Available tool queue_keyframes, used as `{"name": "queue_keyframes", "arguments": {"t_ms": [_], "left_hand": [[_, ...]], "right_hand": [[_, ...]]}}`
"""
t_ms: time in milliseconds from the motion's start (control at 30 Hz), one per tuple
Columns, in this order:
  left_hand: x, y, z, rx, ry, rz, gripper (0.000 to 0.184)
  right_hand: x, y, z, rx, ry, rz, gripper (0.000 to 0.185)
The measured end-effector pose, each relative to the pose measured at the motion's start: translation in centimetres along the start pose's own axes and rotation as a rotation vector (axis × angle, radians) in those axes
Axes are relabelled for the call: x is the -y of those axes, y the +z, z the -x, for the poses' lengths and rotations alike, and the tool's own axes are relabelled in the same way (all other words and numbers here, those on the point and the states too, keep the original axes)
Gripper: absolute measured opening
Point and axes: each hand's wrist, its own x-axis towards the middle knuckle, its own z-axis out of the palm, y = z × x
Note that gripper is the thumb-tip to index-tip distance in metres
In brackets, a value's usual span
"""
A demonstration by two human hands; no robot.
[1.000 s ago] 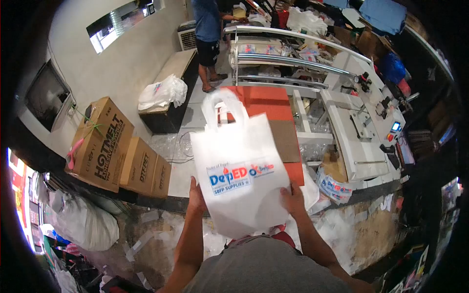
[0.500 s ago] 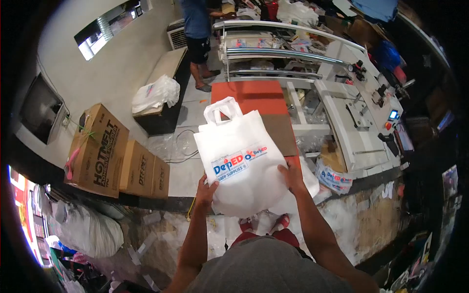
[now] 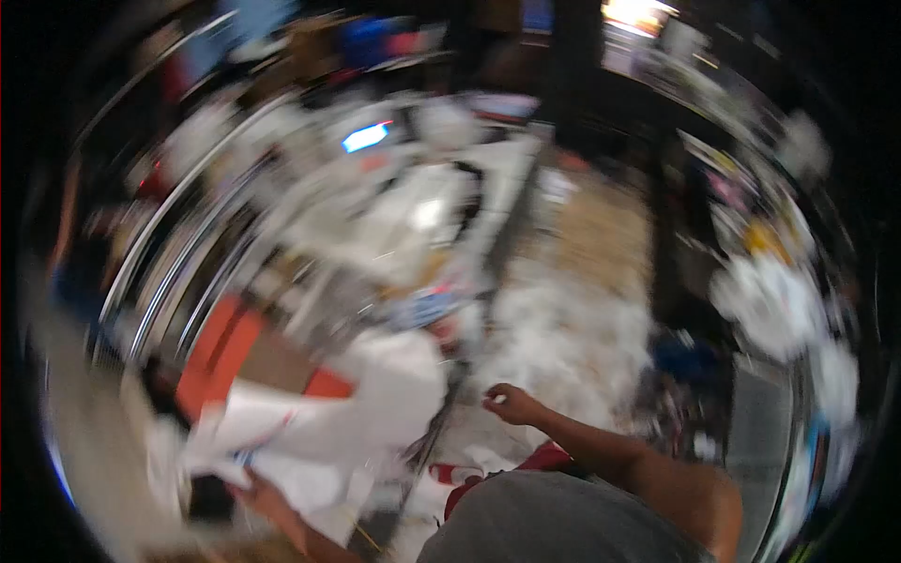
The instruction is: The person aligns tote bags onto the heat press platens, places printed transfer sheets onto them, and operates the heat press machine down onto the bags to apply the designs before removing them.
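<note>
My left hand (image 3: 265,499) is closed on the near edge of a white cloth bag (image 3: 310,427). The bag lies tilted and creased, its blue and red print smeared by motion. Apart from the bag, my right hand (image 3: 516,407) is over the floor with its fingers curled in; a small light spot shows inside the curl, and I make out no object there. Behind the bag is an orange and brown board (image 3: 221,355). More white material (image 3: 399,375) spreads to the bag's right.
A white machine (image 3: 375,220) with a lit screen (image 3: 366,137) and metal rails (image 3: 174,272) stands beyond the bag. White scraps cover the floor (image 3: 563,328). White plastic bags (image 3: 771,300) are piled at the right. Much of the view is blurred.
The view has swung to the right. My right hand has let go of the white bag and moved away from it, while my left hand keeps hold. The bag now tilts at the lower left.
</note>
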Motion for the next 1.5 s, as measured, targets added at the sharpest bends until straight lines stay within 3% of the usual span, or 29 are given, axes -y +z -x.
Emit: {"name": "queue_keyframes", "arguments": {"t_ms": [33, 67, 100, 167, 233, 267, 300, 367, 400, 433, 467, 533, 567, 600, 667, 700, 767, 833, 900, 967, 1000, 1033, 1067, 1100, 1167, 1300, 1333, 1433, 1500], "left_hand": [[-10.9, -0.5, 3.2, 0.131, -0.081, 0.38, 0.068], [-11.7, 2.9, 3.7, 0.148, 0.243, 0.354, 0.062], [-17.5, 4.2, 7.6, 0.27, 0.322, 0.425, 0.057], [-16.4, 12.4, 10.6, 0.428, 0.981, 0.032, 0.056], [-26.9, 7.5, 20.4, 1.172, 1.12, 0.211, 0.054], [-30.7, 5.8, 25.2, 1.237, 1.121, 0.129, 0.052], [-35.5, 3.2, 29.0, 1.523, 0.964, 0.227, 0.054], [-41.3, 2.1, 34.0, 1.662, 0.928, 0.265, 0.053], [-43.8, 2.6, 36.3, 1.697, 0.889, 0.405, 0.052], [-45.9, 3.5, 38.6, 1.725, 0.842, 0.549, 0.051], [-48.3, 4.0, 41.2, 1.835, 0.667, 0.712, 0.045], [-50.5, 7.2, 45.1, 1.863, 0.677, 0.698, 0.042], [-51.4, 9.0, 46.9, 1.89, 0.668, 0.681, 0.038], [-52.5, 10.2, 49.3, 1.897, 0.679, 0.681, 0.038], [-54.8, 13.4, 54.5, 2.107, 0.441, 0.629, 0.035], [-54.4, 16.9, 56.1, 2.135, 0.388, 0.624, 0.034], [-55.0, 21.6, 59.4, 2.186, 0.349, 0.507, 0.032], [-52.9, 28.6, 62.3, 2.105, 0.618, 0.206, 0.032], [-54.5, 29.8, 64.8, 2.173, 0.499, 0.215, 0.036], [-54.7, 34.8, 67.2, 2.204, 0.314, 0.398, 0.038], [-55.9, 37.9, 68.5, 2.183, 0.489, 0.48, 0.044], [-59.3, 37.3, 69.4, 2.209, 0.502, 0.481, 0.044], [-64.4, 33.7, 70.0, 2.09, 0.661, 0.476, 0.047], [-69.2, 31.3, 70.7, 1.961, 0.807, 0.474, 0.051], [-76.5, 31.7, 72.3, 2.208, 0.893, 0.73, 0.057], [-92.0, 30.0, 79.5, 2.663, 0.906, 0.927, 0.048], [-95.6, 28.4, 83.1, 2.681, 0.976, 1.088, 0.047], [-105.6, 20.7, 93.3, 2.587, 1.083, 0.969, 0.036], [-111.1, 16.0, 98.5, 2.368, 1.24, 1.538, 0.035]], "right_hand": [[-0.8, -2.2, 1.8, -0.033, 0.032, -0.034, 0.048], [-2.7, -3.5, 3.2, -0.122, -0.028, -0.019, 0.049], [-4.8, -5.5, 4.3, -0.19, -0.094, 0.016, 0.051], [-5.7, -9.8, 7.9, -0.274, -0.082, -0.026, 0.05], [-7.5, -13.8, 12.3, -0.326, 0.022, -0.233, 0.049], [-9.8, -15.0, 13.8, -0.326, 0.075, -0.315, 0.057], [-12.1, -16.1, 15.5, -0.352, 0.088, -0.339, 0.057], [-16.0, -17.5, 18.9, -0.273, 0.238, -0.385, 0.07], [-17.4, -19.1, 20.7, -0.127, 0.275, -0.403, 0.087], [-18.4, -20.0, 22.4, -0.143, 0.276, -0.405, 0.087], [-18.1, -21.0, 24.4, -0.134, 0.366, -0.676, 0.093], [-19.1, -22.6, 27.0, -0.172, 0.417, -1.098, 0.1], [-19.2, -23.7, 27.7, -0.183, 0.415, -1.102, 0.1], [-19.5, -24.9, 28.3, -0.272, 0.301, -1.244, 0.095], [-23.2, -26.6, 27.0, -0.474, 0.005, -1.658, 0.075], [-23.6, -27.9, 27.0, -0.477, 0.008, -1.661, 0.075], [-24.0, -32.2, 27.5, -0.79, 0.218, -1.564, 0.063], [-27.1, -34.0, 27.2, -0.874, 0.212, -1.564, 0.057], [-29.1, -35.9, 26.9, -0.854, 0.155, -1.503, 0.062], [-29.2, -38.2, 26.3, -0.917, 0.265, -1.468, 0.067], [-30.4, -38.9, 25.3, -1.02, 0.441, -1.232, 0.068], [-31.1, -39.8, 24.4, -1.101, 0.62, -0.992, 0.07], [-24.7, -44.8, 25.6, -1.182, 0.755, -0.905, 0.06], [-24.1, -47.1, 25.8, -1.201, 0.771, -0.904, 0.06], [-23.9, -50.6, 26.4, -1.336, 0.377, -0.946, 0.046], [-20.9, -60.6, 32.3, -1.685, 0.235, -0.683, 0.033], [-20.9, -63.7, 33.9, -1.755, 0.249, -0.68, 0.034], [-22.9, -73.3, 40.5, -1.949, 0.104, -0.668, 0.033], [-20.7, -78.5, 45.0, -2.063, -0.061, -0.413, 0.032]]}}
